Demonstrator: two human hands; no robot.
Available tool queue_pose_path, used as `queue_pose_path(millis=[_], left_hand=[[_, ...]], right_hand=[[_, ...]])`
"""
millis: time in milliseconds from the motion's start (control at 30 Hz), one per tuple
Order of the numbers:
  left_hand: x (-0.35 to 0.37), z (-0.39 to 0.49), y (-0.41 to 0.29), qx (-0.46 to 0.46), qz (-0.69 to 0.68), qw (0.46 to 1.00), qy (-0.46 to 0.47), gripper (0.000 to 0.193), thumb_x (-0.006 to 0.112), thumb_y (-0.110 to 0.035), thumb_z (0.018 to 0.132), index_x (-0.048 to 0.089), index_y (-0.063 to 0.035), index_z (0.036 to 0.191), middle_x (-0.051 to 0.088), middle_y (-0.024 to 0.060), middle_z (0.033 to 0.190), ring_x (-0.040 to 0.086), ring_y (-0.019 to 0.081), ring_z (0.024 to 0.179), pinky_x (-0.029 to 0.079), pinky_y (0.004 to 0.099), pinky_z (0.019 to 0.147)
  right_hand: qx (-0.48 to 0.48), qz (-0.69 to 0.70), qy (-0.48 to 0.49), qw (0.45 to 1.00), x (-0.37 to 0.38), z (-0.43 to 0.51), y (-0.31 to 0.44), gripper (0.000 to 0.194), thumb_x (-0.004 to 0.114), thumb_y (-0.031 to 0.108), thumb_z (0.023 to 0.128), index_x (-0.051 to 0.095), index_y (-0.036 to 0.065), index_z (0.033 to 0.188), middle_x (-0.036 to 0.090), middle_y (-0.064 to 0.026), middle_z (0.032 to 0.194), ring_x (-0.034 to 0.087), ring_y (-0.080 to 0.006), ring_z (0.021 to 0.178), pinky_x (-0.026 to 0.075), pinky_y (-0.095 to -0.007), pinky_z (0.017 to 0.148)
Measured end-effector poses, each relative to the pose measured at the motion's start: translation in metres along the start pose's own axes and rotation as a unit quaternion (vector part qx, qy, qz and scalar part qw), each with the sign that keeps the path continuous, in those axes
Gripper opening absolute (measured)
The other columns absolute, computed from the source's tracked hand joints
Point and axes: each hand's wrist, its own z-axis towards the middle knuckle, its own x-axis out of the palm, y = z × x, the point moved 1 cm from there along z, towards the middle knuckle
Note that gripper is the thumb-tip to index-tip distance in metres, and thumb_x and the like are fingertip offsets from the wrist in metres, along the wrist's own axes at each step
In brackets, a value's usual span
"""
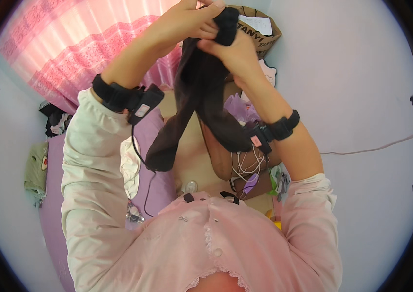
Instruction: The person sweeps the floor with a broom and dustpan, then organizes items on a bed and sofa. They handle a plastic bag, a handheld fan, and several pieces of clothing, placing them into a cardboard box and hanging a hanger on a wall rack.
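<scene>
Black stockings or tights (pixel 201 82) hang from both hands at the top of the view, their two legs spreading apart downward. My left hand (pixel 188 22) comes from the left side and grips the bunched top edge, its fingertips partly cut off by the frame. On the other side my right hand (pixel 237 54) holds the same bunched fabric, with the thumb across its front. One leg of the garment ends near the left forearm's strapped device (pixel 146 104); the other ends beside the device on the right forearm (pixel 257 137).
A purple-covered bed (pixel 51 175) lies at left, with folded green cloth (pixel 37 169) on it. Pink curtains (pixel 119 43) hang behind. A brown printed bag (pixel 264 40) stands at the back. White cables (pixel 246 160) hang over a brown surface (pixel 217 157). A wall (pixel 366 91) rises at right.
</scene>
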Motion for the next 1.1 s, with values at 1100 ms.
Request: queue_pose_path(millis=[1100], left_hand=[[-0.038, -0.122, 0.162, 0.109, -0.087, 0.918, 0.370, 0.053, 0.071, -0.017, 0.087, 0.051, 0.0007, 0.133, 0.060, 0.0083, 0.128, 0.055, 0.0187, 0.118, 0.045, 0.0345, 0.100]], right_hand=[[0.306, 0.137, 0.480, 0.811, 0.007, -0.057, -0.166, 0.061, 0.049, 0.040, 0.100, 0.037, 0.004, 0.148, 0.036, -0.0125, 0.152, 0.036, -0.0246, 0.138, 0.029, -0.0387, 0.115]])
